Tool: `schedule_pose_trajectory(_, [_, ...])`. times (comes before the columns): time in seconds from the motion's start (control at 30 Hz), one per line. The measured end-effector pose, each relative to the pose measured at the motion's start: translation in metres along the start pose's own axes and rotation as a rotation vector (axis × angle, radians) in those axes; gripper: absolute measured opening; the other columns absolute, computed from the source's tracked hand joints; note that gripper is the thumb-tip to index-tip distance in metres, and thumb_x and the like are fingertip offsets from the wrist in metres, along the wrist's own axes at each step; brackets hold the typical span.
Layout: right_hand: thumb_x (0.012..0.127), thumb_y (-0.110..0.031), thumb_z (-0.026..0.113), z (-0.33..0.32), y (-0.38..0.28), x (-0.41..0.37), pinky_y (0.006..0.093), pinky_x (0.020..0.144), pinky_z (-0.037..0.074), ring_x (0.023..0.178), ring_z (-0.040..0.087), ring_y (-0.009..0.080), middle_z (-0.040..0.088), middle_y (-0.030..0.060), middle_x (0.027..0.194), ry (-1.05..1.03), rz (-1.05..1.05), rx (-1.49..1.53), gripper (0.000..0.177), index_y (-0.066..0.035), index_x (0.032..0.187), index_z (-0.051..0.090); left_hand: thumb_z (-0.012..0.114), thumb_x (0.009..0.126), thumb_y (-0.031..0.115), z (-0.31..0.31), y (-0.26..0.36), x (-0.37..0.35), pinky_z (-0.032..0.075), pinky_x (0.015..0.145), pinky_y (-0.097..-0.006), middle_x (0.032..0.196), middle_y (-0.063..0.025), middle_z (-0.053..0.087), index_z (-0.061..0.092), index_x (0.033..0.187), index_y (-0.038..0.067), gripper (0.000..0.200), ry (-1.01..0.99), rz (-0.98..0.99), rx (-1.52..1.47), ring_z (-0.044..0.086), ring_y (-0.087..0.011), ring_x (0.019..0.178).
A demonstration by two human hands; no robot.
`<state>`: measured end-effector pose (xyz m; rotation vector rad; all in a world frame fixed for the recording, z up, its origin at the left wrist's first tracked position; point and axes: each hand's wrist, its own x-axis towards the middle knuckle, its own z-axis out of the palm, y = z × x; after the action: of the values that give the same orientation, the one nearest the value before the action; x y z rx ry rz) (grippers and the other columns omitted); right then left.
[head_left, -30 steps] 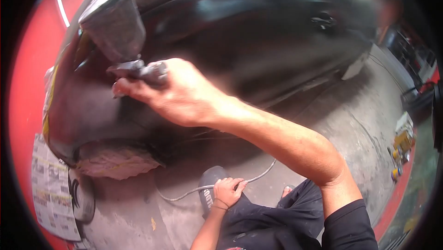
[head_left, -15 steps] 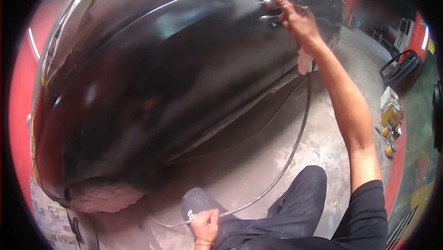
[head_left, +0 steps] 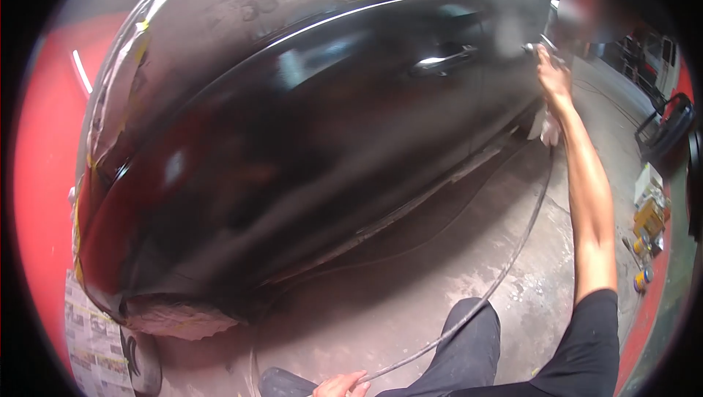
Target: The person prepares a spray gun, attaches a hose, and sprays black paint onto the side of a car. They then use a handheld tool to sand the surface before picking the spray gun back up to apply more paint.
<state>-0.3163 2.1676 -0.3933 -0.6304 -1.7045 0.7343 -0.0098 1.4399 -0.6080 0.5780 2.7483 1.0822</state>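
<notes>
My right hand (head_left: 554,80) is closed around a spray gun (head_left: 534,48), held out near the rear part of the black car side (head_left: 307,148). A pale mist shows on the panel just left of its nozzle. White cloth or paper (head_left: 548,127) hangs below the grip. From there an air hose (head_left: 505,269) curves down across my leg to my left hand (head_left: 343,385), whose fingers are closed on it at the bottom edge. Part of that hand is cut off by the frame. A door handle (head_left: 442,61) stands out from the panel, left of the gun.
Masking film (head_left: 293,1) covers the car's upper part, and crumpled masking (head_left: 183,318) fills the wheel area. Newspaper (head_left: 95,338) hangs at lower left. Boxes (head_left: 649,215) and small cans (head_left: 642,280) stand along the right. A loose dark car part (head_left: 668,126) lies behind them.
My right hand has carried the spray gun rightward along the car, past the door handle. The view has shifted, and my left hand now sits lower, partly out of frame, still on the hose.
</notes>
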Motion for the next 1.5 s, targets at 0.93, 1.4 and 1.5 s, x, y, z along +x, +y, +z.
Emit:
schedule_pose_trajectory(0.93, [0.100, -0.038, 0.079, -0.009, -0.450, -0.608, 0.0414, 0.080, 0.059, 0.091, 0.077, 0.0339, 0.078, 0.0165, 0.098, -1.268, -0.258, 1.140, 0.031, -0.008, 0.108, 0.078, 0.091, 0.080, 0.037, -0.009, -0.174, -0.085, 0.046, 0.062, -0.0372, 0.072, -0.0018, 0.074, 0.081, 0.081, 0.017, 0.022, 0.376, -0.021, -0.131, 0.067, -0.0247, 0.063])
schedule_pose_trajectory(1.4, [0.102, -0.049, 0.076, -0.032, -0.283, -0.394, 0.0227, 0.055, 0.042, 0.067, 0.053, 0.0024, 0.063, -0.0062, 0.079, -0.787, 0.218, 0.528, 0.040, -0.012, 0.115, 0.081, 0.094, 0.073, 0.027, 0.003, -0.177, -0.048, 0.052, 0.068, -0.0380, 0.077, -0.0079, 0.076, 0.079, 0.082, 0.010, 0.024, 0.267, 0.119, -0.125, 0.072, -0.0288, 0.069])
schedule_pose_trajectory(1.5, [0.099, -0.062, 0.075, -0.029, -0.237, -0.328, 0.0243, 0.042, 0.036, 0.054, 0.051, 0.0039, 0.062, -0.0035, 0.075, -0.602, 0.244, 0.437, 0.052, -0.009, 0.097, 0.077, 0.094, 0.073, 0.025, 0.011, -0.177, -0.047, 0.052, 0.067, -0.0388, 0.076, -0.0083, 0.075, 0.078, 0.082, 0.010, 0.023, 0.267, 0.108, -0.122, 0.072, -0.0294, 0.068])
